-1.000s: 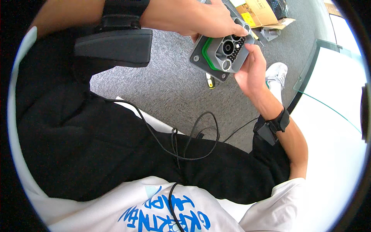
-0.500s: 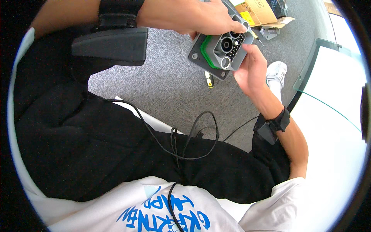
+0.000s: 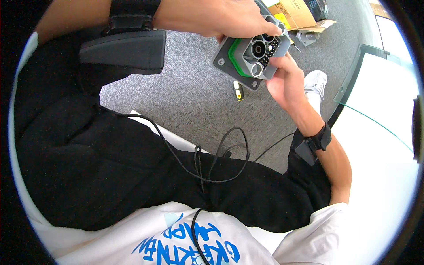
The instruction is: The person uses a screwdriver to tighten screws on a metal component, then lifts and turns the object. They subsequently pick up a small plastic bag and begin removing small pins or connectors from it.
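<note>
Grey blocky connector (image 3: pixel 259 49) (x1, one green angular gasket (image 3: pixel 232 55)) is gripped by bare left hand (image 3: pixel 232 20) and bare right hand (image 3: pixel 286 81); one stubby yellow-black handle (image 3: pixel 238 91)'s seen on grey carpet (image 3: pixel 190 99).

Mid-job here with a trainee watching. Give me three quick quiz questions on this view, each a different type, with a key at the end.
1. What colour is the band on the grey block?
A) red
B) green
C) orange

2. True or false: the left grip and the right grip both touch the grey block.

3. Fill the gap: to the right of the right grip in the picture, the person's view shows a ____ shoe.

Key:
1. B, green
2. True
3. white
</note>
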Available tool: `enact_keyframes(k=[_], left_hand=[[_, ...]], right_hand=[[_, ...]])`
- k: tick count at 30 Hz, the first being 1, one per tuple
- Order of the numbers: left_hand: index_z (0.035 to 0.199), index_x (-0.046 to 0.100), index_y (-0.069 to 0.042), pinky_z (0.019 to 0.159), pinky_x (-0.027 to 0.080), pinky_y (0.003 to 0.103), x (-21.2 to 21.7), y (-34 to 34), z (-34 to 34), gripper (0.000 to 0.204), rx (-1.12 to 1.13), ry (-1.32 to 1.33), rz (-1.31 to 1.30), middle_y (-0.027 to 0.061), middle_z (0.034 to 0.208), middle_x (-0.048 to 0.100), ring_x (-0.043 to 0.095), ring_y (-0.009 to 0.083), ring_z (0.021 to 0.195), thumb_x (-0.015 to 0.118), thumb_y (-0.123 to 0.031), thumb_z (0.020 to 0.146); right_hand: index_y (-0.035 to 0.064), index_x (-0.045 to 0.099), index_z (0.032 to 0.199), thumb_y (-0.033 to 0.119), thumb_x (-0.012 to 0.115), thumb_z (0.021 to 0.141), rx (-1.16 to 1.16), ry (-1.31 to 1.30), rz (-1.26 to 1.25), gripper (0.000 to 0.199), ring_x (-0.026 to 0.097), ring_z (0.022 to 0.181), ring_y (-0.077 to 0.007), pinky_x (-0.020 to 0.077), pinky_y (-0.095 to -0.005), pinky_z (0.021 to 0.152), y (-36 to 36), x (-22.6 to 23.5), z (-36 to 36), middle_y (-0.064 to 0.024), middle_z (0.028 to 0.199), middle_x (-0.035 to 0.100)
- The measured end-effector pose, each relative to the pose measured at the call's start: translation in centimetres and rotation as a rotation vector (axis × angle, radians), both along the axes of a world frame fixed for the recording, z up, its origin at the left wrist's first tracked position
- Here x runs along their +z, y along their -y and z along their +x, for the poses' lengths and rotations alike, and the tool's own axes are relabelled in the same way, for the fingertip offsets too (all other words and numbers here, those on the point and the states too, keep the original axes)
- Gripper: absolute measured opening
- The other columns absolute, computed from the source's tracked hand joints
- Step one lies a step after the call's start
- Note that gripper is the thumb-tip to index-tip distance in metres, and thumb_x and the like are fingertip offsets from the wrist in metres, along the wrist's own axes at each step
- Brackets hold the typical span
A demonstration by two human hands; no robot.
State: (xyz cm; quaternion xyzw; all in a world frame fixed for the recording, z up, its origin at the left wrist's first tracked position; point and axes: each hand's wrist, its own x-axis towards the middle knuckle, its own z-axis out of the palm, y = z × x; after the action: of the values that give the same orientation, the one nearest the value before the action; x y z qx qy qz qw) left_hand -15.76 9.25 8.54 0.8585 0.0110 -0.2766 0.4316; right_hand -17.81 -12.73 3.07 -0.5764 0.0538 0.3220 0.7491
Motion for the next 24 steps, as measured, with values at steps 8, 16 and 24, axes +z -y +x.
enact_keyframes(k=[8, 16, 24], left_hand=[[0.138, 0.024, 0.029, 0.098, 0.052, 0.041, -1.5, 0.6, 0.8, 0.103, -0.037, 0.048, 0.082, 0.0403, 0.125, 0.058, 0.064, 0.0402, 0.117, 0.060, -0.058, 0.096], [0.138, 0.025, 0.029, 0.096, 0.053, 0.040, -0.4, 0.0, 0.2, 0.105, -0.023, 0.006, -0.014, 0.0388, 0.124, 0.060, 0.065, 0.0383, 0.117, 0.058, -0.061, 0.095], [0.139, 0.025, 0.029, 0.096, 0.053, 0.039, -0.8, 0.1, 0.3, 0.107, -0.008, -0.022, 0.021, 0.0382, 0.126, 0.060, 0.065, 0.0384, 0.118, 0.058, -0.063, 0.095]], right_hand=[[0.0047, 0.050, 0.141, 0.036, 0.053, 0.105, -0.110, -0.121, 0.042, 0.048, 0.060, 0.125, -0.0250, 0.0454, -0.0436, 0.109, -1.1, 0.1, -0.3, -0.0094, 0.137, 0.062], [0.0064, 0.049, 0.143, 0.041, 0.051, 0.107, -0.064, -0.114, 0.038, 0.050, 0.061, 0.125, -0.0239, 0.0480, -0.0434, 0.108, -0.9, 0.4, -0.4, -0.0092, 0.137, 0.062], [0.0052, 0.045, 0.147, 0.044, 0.048, 0.108, -0.034, -0.105, 0.084, 0.055, 0.058, 0.130, -0.0244, 0.0453, -0.0436, 0.111, -0.8, -0.4, -0.4, -0.0106, 0.141, 0.060]])
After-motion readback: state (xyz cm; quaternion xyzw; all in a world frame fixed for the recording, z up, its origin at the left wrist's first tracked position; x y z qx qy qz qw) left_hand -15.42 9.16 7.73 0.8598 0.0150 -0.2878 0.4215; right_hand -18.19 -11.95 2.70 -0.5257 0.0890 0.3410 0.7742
